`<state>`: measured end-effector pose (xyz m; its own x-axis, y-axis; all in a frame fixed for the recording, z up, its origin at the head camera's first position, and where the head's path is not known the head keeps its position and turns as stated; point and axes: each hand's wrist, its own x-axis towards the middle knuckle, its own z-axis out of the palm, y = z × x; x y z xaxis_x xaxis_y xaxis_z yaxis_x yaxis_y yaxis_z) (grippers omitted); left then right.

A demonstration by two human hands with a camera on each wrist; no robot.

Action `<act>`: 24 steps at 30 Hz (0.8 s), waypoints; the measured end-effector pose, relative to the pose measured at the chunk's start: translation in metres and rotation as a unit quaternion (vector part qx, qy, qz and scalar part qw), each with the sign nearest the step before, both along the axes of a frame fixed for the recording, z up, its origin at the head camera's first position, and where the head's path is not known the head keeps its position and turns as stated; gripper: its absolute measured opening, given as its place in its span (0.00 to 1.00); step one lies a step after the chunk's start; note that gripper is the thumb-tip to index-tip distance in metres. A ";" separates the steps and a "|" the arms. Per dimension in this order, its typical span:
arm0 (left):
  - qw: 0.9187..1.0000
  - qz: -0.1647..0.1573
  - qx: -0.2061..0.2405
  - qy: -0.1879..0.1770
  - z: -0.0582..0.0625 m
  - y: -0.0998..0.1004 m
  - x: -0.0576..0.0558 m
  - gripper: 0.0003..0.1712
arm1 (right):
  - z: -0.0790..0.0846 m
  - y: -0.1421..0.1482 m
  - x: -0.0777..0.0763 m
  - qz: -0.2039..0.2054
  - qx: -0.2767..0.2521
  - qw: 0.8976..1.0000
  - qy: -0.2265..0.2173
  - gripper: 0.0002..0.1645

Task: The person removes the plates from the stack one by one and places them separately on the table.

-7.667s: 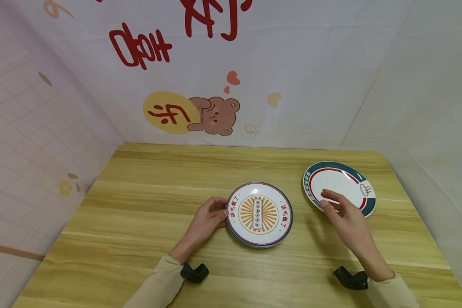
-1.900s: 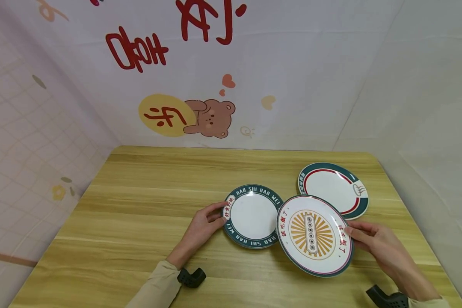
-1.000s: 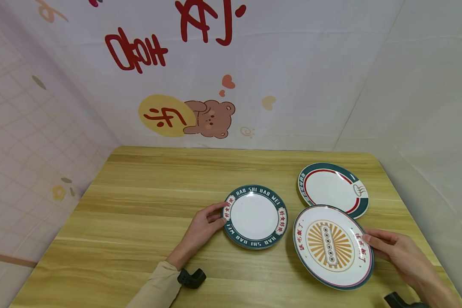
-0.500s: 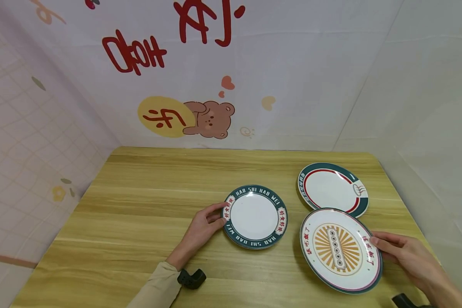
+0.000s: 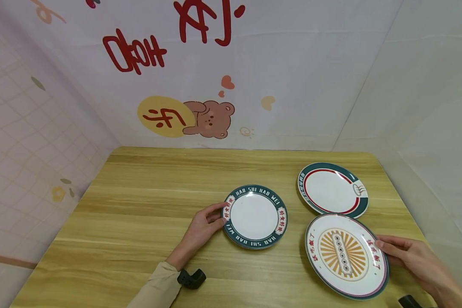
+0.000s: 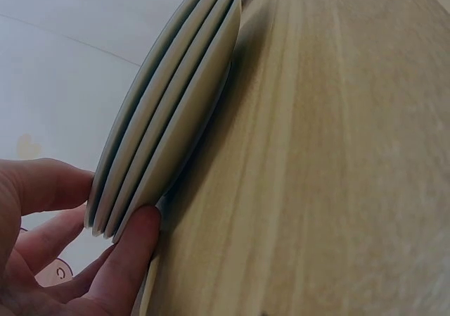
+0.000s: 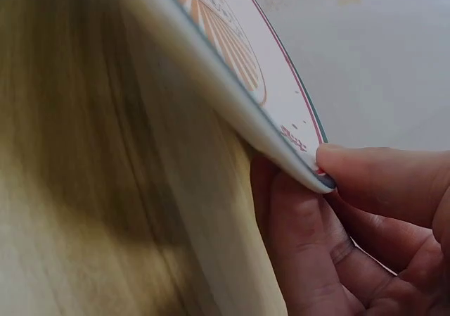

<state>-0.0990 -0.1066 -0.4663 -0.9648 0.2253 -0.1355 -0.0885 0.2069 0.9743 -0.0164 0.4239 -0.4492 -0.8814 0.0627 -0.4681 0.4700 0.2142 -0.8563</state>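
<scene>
Pinching the sunburst plate by its right rim with fingers of the right hand, held above the counter, near the oval plate. With fingers of the left hand, pinching the left edge of the plate stack.

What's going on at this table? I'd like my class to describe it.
A person is handling plates at a wooden table. The right hand grips the rim of a sunburst-patterned plate, holding it tilted. The left hand holds the edge of a stack of plates with a green-rimmed one on top. A plate with a red ring lies towards the table's far right corner, beyond the sunburst one.
</scene>
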 end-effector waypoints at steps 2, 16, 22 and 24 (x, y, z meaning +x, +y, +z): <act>1.000 0.000 0.001 0.000 0.000 0.000 0.000 0.25 | -0.001 0.002 0.000 0.004 0.009 1.000 -0.003 0.14; 1.000 0.002 0.007 0.002 -0.002 0.001 0.001 0.26 | -0.006 0.017 0.001 0.035 0.054 0.998 -0.029 0.25; 1.000 0.002 0.004 0.003 -0.004 0.001 0.001 0.26 | -0.010 0.021 0.004 0.043 0.033 0.998 -0.024 0.16; 1.000 0.002 0.004 0.003 -0.005 0.001 0.001 0.26 | -0.011 0.022 0.004 0.046 0.031 0.998 -0.024 0.15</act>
